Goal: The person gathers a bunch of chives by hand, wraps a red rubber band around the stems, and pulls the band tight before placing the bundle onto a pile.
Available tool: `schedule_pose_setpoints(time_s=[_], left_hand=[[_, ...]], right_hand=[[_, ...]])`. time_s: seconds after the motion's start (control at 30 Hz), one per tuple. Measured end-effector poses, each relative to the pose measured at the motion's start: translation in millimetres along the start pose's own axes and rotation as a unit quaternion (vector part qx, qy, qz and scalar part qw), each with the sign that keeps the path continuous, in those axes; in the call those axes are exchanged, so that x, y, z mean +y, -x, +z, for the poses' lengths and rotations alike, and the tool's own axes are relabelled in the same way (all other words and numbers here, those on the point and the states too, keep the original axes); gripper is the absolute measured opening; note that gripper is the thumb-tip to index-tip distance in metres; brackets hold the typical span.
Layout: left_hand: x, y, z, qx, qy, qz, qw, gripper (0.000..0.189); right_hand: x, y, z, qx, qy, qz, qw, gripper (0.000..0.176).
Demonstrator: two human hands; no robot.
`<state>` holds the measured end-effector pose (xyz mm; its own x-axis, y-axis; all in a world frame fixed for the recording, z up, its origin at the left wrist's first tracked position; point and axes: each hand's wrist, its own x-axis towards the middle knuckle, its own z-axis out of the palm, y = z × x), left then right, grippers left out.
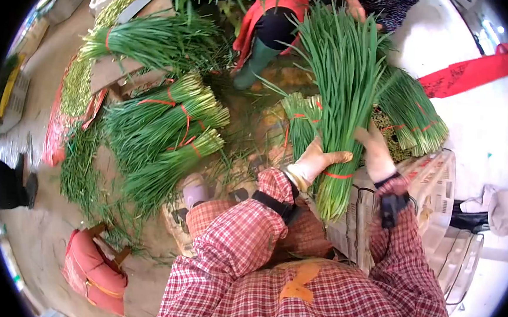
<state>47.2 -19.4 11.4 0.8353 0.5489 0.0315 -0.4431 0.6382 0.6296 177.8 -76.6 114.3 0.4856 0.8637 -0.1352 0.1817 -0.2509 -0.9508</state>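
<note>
A thick bundle of green chives (pixel 346 88), tied near its cut end with a red band, stands upright between my hands. My left hand (pixel 316 160), in a pale glove, grips the bundle's lower left side just above the band. On the right side, my right hand (pixel 377 150), also gloved, presses against the stalks. Both sleeves are red plaid.
Several tied chive bundles (pixel 167 135) lie on the ground at left, more (pixel 413 113) at right. A white plastic crate (pixel 431 188) stands right of my hands. Another person in green boots (pixel 255 61) crouches ahead. A red bag (pixel 93 271) lies at lower left.
</note>
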Motion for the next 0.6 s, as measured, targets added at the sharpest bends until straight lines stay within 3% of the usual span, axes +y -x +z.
schedule_pose_setpoints(time_s=[0.03,0.17,0.2,0.27,0.3,0.4,0.47,0.6], left_hand=[[1,3,-5,0.046,0.086,-0.047,0.994,0.067],[26,-3,-9,0.150,0.062,0.030,0.986,0.051],[32,0,-8,0.165,0.070,0.032,0.983,0.045],[32,1,-13,0.187,0.105,0.027,0.976,0.036],[27,-2,-20,0.194,0.136,0.023,0.971,0.032],[23,-7,-24,0.211,0.212,-0.012,0.954,0.026],[21,-7,-28,0.209,0.264,-0.069,0.939,0.025],[17,-7,-27,0.175,0.302,-0.084,0.933,0.025]], right_hand=[[-5,-6,12,0.005,0.050,0.020,0.999,0.051],[-4,-3,30,0.018,0.179,-0.145,0.973,0.049],[-5,3,35,0.030,0.225,-0.119,0.967,0.049],[0,-2,34,0.014,0.041,-0.066,0.997,0.048],[-6,-2,31,0.015,0.020,-0.041,0.999,0.047],[-6,-3,25,0.025,0.002,-0.029,0.999,0.041],[-4,-4,19,0.013,-0.017,-0.007,1.000,0.048],[-12,1,23,0.019,0.049,-0.010,0.999,0.053]])
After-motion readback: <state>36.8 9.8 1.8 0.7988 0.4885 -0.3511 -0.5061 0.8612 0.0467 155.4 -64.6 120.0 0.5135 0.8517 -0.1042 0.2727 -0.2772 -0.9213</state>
